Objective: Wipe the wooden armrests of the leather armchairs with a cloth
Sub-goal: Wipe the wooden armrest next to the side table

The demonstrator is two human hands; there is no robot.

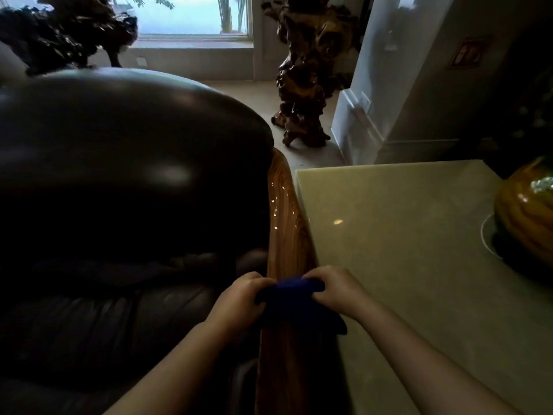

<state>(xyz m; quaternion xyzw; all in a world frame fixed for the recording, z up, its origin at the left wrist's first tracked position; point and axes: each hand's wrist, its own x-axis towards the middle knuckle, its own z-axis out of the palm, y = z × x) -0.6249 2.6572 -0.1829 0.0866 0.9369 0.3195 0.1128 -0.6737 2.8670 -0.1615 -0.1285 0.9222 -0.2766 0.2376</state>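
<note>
A dark blue cloth lies across the glossy wooden armrest of a dark leather armchair. My left hand grips the cloth's left end on the seat side of the armrest. My right hand grips its right end on the table side. The cloth drapes over the armrest's width, with a corner hanging down to the right. The armrest runs from the chair's backrest down toward me; its near part shows below the cloth.
A pale glossy side table stands right against the armrest. A brown rounded vase sits at its right edge. A carved root sculpture stands on the floor beyond, beside a white column and a window.
</note>
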